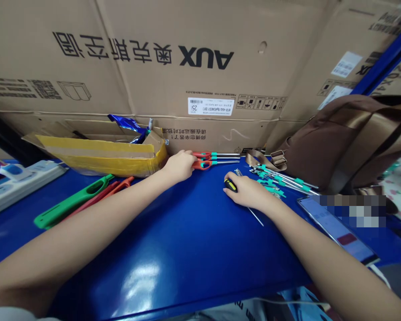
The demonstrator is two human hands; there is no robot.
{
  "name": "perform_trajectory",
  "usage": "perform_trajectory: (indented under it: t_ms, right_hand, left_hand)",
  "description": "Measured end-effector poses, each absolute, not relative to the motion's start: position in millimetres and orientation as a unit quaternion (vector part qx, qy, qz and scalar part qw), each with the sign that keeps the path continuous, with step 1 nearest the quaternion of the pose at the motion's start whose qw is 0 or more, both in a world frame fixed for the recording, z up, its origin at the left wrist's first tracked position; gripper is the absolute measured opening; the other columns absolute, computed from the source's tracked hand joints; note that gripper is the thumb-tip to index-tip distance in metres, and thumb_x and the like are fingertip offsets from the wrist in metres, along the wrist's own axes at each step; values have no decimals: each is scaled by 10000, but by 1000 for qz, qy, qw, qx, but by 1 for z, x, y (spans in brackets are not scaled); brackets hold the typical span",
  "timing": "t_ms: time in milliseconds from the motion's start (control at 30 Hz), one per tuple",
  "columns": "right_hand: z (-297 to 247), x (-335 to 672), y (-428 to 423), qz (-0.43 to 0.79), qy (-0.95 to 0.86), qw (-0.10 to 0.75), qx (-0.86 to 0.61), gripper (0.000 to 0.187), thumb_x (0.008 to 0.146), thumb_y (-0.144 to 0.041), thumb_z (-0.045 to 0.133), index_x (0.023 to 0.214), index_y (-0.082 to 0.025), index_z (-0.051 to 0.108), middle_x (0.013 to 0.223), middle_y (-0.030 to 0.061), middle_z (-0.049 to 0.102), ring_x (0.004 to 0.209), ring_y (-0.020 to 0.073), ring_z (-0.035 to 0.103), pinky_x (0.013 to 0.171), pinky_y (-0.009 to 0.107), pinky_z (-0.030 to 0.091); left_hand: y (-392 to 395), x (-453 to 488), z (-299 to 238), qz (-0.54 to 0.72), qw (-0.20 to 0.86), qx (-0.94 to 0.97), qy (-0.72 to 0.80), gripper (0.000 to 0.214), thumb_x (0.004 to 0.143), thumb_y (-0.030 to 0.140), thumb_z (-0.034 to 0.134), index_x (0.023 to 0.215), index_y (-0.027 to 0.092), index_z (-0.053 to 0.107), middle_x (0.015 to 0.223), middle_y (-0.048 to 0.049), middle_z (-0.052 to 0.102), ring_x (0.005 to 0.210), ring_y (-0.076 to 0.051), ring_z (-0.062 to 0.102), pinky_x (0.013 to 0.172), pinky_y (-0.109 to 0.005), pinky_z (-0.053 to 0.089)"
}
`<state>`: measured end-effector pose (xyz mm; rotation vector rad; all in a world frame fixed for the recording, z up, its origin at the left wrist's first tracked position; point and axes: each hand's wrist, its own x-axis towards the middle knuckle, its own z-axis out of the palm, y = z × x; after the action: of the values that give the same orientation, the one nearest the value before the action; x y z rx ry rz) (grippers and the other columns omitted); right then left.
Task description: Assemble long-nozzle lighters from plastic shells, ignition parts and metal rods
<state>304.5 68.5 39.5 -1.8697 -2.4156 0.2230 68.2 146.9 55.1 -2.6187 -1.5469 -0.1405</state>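
Observation:
My left hand (pixel 181 166) is closed round the handle end of an orange stick lighter (pixel 205 165), at the back of the blue table (pixel 173 249). More red-orange lighters lie against it, their metal tubes and teal collars pointing right. My right hand (pixel 245 189) grips a screwdriver (pixel 231 185) with a black and yellow handle. A thin metal rod (pixel 255 217) sticks out from under that hand toward the front; whether it is the screwdriver's shaft I cannot tell. Beside the right hand lies a pile of loose metal tubes with teal parts (pixel 280 178).
A green lighter body (pixel 73 203) and red-orange ones (pixel 110 191) lie left, near a power strip (pixel 23 183). An open yellow-edged box (pixel 103 156) stands behind them. On the right are a phone (pixel 337 229) and a brown bag (pixel 321 138). Cardboard (pixel 147 89) walls the back.

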Motion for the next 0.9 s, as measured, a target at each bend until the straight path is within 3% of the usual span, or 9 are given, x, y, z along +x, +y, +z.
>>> perform_trajectory:
  t_ms: [267,467,567,700,900]
  right_hand:
    - [39,310,71,68,-791,36,-607,279,966,-367,565,1194,-206,568,1107,131,725,1011,295,702,781,331,493]
    - [41,316,73,49,-791,29,-609,296,980,-344,554,1239,-206,594,1321,158,654,1200,317,647,952,405,504]
    - [41,318,73,45,-791,23,-609,389,974,-373,569,1324,-201,569,1422,167,600,1290,315,599,1010,413,494]
    - [42,319,71,45,-789,10,-612,500,948,-395,591,1403,-195,530,1492,174,547,1322,334,577,1039,442,492]
    - [43,318,70,39,-788,-1,-614,435,950,-314,557,1368,-194,563,1503,177,535,1330,349,570,1021,449,501]
  left_hand:
    - [158,69,41,-66,39,-865,-496,308,994,344,624,1244,163,629,1276,-106,640,1109,-244,650,940,-465,569]
    - [159,68,36,-87,45,-863,-496,280,985,361,613,1173,165,683,1205,-111,678,1121,-263,647,947,-429,549]
    - [159,68,36,-99,48,-862,-494,285,973,385,597,1133,188,725,1178,-116,707,1137,-293,646,919,-388,538]
    - [159,69,37,-103,49,-860,-498,286,957,414,615,1107,203,735,1153,-104,732,1128,-302,648,892,-382,527]
    - [160,74,37,-102,51,-849,-515,287,950,400,627,1137,206,727,1163,-115,722,1121,-302,643,885,-376,518]
